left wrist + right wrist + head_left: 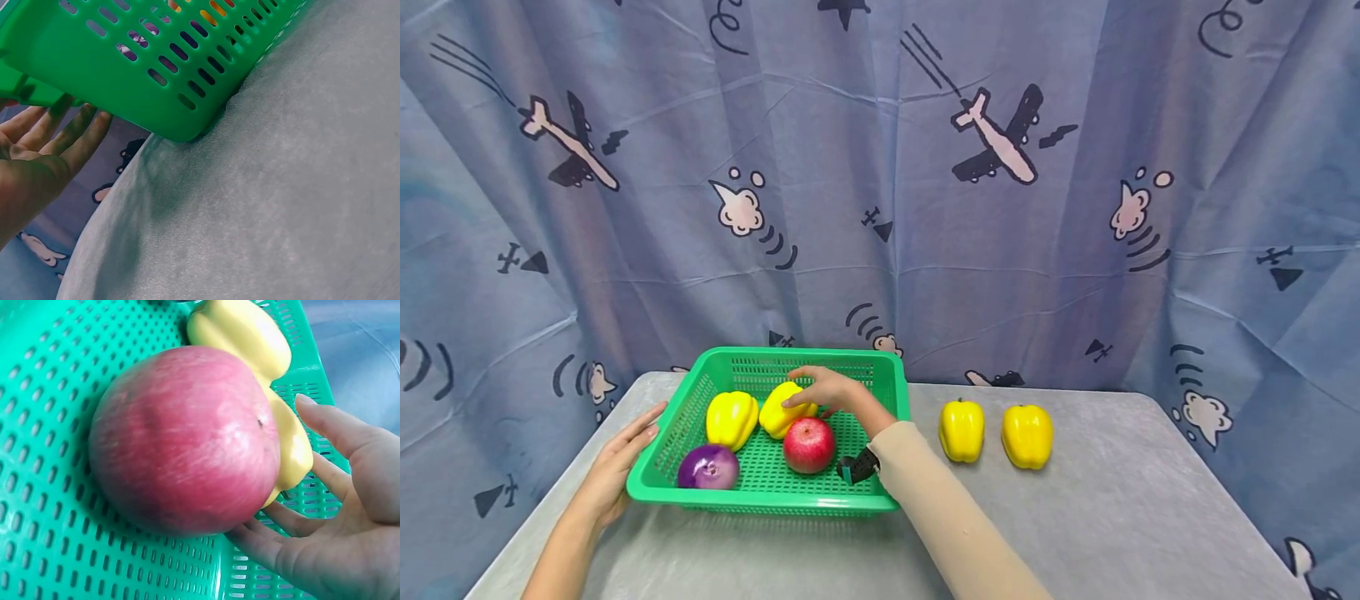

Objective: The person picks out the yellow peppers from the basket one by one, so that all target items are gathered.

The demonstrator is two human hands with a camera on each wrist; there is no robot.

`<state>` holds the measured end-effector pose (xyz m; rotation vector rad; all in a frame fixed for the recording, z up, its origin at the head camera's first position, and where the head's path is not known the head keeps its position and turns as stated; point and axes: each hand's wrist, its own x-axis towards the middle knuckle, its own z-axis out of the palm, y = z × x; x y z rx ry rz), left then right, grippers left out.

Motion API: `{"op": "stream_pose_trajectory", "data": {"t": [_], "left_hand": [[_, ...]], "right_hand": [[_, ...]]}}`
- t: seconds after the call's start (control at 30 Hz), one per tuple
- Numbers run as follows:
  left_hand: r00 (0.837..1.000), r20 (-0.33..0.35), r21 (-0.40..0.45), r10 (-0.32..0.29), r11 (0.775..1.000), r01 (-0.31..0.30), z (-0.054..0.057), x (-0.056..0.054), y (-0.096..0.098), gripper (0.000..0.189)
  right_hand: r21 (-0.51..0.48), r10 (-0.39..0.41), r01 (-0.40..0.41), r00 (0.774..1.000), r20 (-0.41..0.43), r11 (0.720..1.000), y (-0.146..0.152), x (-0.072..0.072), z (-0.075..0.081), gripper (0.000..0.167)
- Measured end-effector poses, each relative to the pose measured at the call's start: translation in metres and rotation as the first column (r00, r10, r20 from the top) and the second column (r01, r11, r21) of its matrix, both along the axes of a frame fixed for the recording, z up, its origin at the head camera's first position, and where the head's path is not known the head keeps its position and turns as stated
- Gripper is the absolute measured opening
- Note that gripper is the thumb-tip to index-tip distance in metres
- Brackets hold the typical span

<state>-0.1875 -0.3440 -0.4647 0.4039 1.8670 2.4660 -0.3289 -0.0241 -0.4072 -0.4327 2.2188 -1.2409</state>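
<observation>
Inside the green basket [775, 502], toward its far side, you have a yellow pepper [777, 418] lying beneath your right grip [829, 390]. Its skin is bright and glossy, swelling into rounded lobes, with a small dark stem showing low at one end. Your right grip stands apart, thumb clear of the pepper and fingers spread around its side; you cannot tell how firmly they touch it. Your left grip [613, 467] is apart too, straight fingers against the basket's left rim. You can count four yellow peppers: this one, a second pepper [732, 419] just left of it, and a third pepper [961, 431] and fourth pepper [1027, 437] on the tabletop [1112, 500]. The basket also holds one red fruit [808, 446] and one purple vegetable [711, 468].
</observation>
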Motion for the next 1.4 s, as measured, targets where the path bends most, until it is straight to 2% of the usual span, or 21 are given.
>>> {"op": "stream_pose_trajectory", "data": {"t": [0.4, 0.77, 1.2, 1.4], "left_hand": [[1.0, -0.006, 0.005, -0.011, 1.0, 0.011, 0.0, 0.0, 0.0, 0.049], [1.0, -0.018, 0.007, -0.01, 1.0, 0.011, -0.001, 0.0, 0.0, 0.049], [1.0, -0.005, -0.002, 0.001, 1.0, -0.001, -0.001, 0.0, 0.0, 0.048], [1.0, -0.006, -0.004, -0.001, 1.0, 0.001, -0.001, 0.0, 0.0, 0.049]], "right_hand": [[-0.004, -0.037, 0.037, 0.999, 0.008, 0.999, -0.003, 0.004, -0.004, 0.063], [-0.019, -0.037, 0.037, 0.999, 0.001, 0.999, -0.006, 0.008, -0.003, 0.061], [-0.163, -0.083, 0.09, 0.995, 0.05, 0.982, -0.002, 0.001, 0.001, 0.061], [-0.212, -0.11, 0.124, 0.991, 0.078, 0.969, -0.001, 0.001, 0.007, 0.055]]}}
